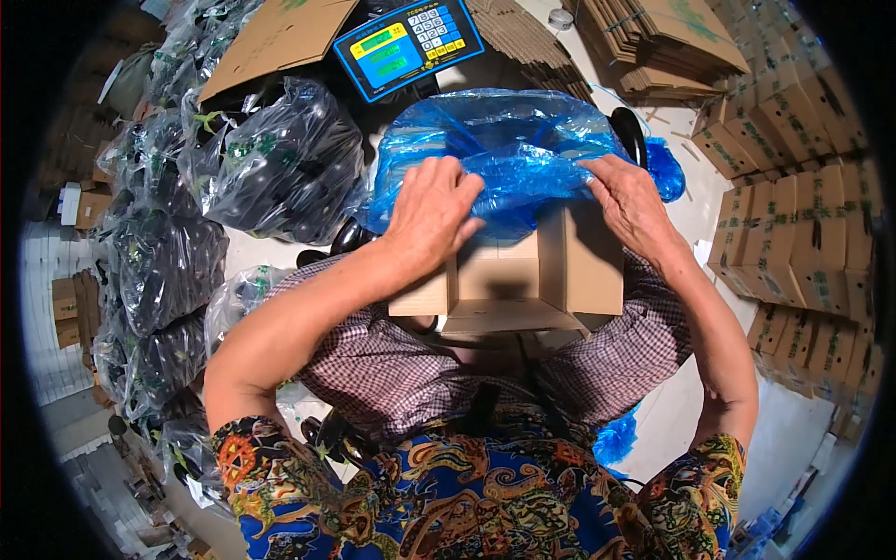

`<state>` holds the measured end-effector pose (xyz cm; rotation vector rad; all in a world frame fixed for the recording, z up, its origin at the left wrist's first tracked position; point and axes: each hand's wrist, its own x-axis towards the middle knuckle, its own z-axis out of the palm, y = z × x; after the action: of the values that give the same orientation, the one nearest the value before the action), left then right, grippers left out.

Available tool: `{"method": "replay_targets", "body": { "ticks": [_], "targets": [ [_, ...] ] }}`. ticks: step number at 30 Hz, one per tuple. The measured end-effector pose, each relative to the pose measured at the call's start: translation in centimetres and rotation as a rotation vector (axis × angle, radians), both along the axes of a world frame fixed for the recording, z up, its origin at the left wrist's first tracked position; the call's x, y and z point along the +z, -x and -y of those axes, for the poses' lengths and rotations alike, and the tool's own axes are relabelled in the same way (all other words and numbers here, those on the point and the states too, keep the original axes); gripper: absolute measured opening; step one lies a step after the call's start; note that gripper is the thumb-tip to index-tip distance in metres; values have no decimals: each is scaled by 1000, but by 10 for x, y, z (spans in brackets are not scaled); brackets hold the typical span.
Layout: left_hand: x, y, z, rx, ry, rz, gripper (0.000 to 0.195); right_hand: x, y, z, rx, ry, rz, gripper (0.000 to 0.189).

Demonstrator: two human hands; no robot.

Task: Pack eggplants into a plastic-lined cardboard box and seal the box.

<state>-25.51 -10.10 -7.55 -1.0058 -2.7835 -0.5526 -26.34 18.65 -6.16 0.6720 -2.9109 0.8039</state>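
Observation:
An open cardboard box (498, 278) sits between my knees with its flaps spread outward. A thin blue plastic bag (521, 133) lies over its far part, its opening toward me. My left hand (432, 210) holds the near left edge of the bag, just above the box's left flap. At the bag's right edge, my right hand (625, 199) pinches the film between thumb and fingers. The near inside of the box shows bare cardboard, while the bag hides the far side.
Clear bags of dark eggplants (287, 168) crowd the left side. A digital scale display (409, 45) stands beyond the box. Flattened cartons (651, 42) are stacked at the far right, and closed cartons (798, 238) line the right. A crumpled blue bag (616, 437) lies on the floor.

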Motion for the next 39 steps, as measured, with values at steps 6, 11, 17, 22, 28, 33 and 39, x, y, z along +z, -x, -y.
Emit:
{"method": "replay_targets", "body": {
  "ticks": [6,11,17,22,28,33,39],
  "targets": [
    [22,-19,18,-63,-182,235,16,17,-31,-6,5,-19,-133,27],
    [62,-80,32,-265,-141,389,18,43,-91,-21,128,-127,-69,19],
    [61,-147,39,-354,-41,518,14,52,-162,-21,193,-203,47,14],
    [7,-170,43,-328,248,445,14,2,-201,-11,295,-210,243,9],
    [-103,-175,-8,-307,297,386,24,-91,-187,-10,135,-675,348,13],
    [-131,-173,-18,-62,88,529,23,-54,-180,-30,20,-660,260,21],
    [-84,-188,3,-113,273,556,21,-36,-158,-31,-96,-567,468,26]
  ]
}}
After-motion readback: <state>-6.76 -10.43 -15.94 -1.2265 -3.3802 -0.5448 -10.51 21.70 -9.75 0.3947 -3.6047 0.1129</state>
